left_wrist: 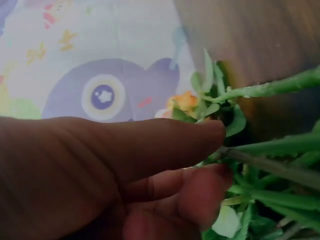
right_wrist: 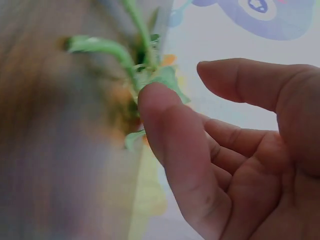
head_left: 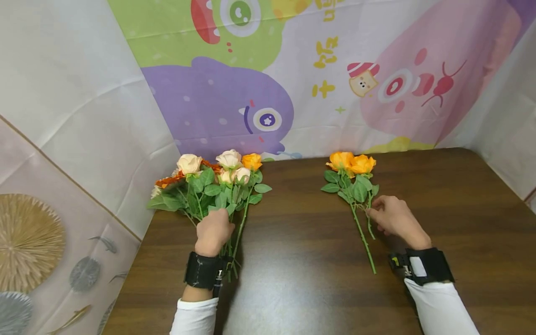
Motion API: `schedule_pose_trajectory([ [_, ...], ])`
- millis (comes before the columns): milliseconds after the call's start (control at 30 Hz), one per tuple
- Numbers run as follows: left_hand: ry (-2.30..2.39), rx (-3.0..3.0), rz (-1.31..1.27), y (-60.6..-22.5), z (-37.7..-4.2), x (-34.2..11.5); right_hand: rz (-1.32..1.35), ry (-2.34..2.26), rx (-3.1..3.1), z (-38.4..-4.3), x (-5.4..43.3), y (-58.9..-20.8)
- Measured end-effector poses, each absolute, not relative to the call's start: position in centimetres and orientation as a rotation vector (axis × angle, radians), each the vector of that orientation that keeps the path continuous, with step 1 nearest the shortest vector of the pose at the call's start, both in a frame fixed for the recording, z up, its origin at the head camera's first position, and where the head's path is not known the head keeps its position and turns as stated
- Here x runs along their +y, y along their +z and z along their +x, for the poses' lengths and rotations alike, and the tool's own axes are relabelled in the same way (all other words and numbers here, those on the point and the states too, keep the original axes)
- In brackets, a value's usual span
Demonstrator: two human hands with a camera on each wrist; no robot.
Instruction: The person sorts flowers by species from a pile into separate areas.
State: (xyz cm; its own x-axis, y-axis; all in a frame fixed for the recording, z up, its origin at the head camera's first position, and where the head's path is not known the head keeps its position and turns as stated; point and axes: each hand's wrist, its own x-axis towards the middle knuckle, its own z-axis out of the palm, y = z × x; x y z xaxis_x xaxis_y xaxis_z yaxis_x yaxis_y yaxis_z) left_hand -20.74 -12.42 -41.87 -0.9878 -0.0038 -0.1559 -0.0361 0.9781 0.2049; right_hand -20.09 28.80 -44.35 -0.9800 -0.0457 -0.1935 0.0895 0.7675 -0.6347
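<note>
On the table's left, a pile of artificial flowers (head_left: 229,159) has cream roses, rust-orange blooms and one orange rose (head_left: 251,162), with green leaves and stems. My left hand (head_left: 214,230) is over its stems; in the left wrist view, thumb and fingers (left_wrist: 195,145) pinch a thin brownish flower stem (left_wrist: 270,165). Which bloom that stem bears is hidden. Two orange roses (head_left: 351,163) lie apart on the right, one stem longer than the other. Beside the shorter stem is my right hand (head_left: 395,216), its thumb (right_wrist: 240,82) and index finger spread apart with nothing between them.
The dark brown wooden table (head_left: 293,260) carries both groups of flowers. Behind its back edge hangs a cloth (head_left: 318,125) printed with cartoon figures. Pale patterned cloth (head_left: 83,153) hangs along the left side. Each wrist wears a black strap (head_left: 431,266) with a small device.
</note>
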Motion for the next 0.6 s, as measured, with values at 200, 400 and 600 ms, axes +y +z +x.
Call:
schedule_pose_trajectory([
  [200,0.325,2.954,-0.034,-42.5,-21.1,-12.6,-0.023,-1.05,2.832,-19.6,28.2,-43.0],
  [400,0.408,2.931,-0.017,-42.3,-21.2,-12.8,-0.055,-1.082,2.867,-19.0,27.6,-42.0],
  [600,0.589,2.98,0.062,-41.2,-20.7,-12.6,-0.103,-1.08,2.908,-18.4,26.8,-41.1],
])
